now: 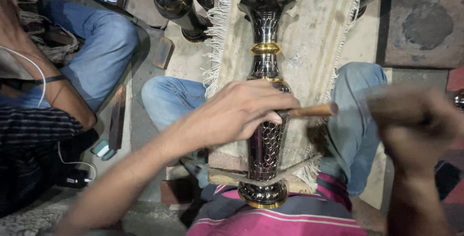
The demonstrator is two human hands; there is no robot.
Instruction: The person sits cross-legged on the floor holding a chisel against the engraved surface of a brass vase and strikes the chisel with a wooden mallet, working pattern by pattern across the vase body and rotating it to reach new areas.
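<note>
Your left hand [239,113] comes in from the lower left, forearm stretched diagonally, wrist pretty straight, fingers curled under in a closed grip with knuckles up. Your right hand [418,120] is over on the right, forearm rising from the bottom edge, fist wrapped tight in a closed grip too, but it's blurry so finger detail is lost.

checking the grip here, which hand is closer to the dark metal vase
Left. The left hand rests on the vase at its middle, holding a thin tool. The blurred right hand is off to the vase's right, apart from it.
</note>
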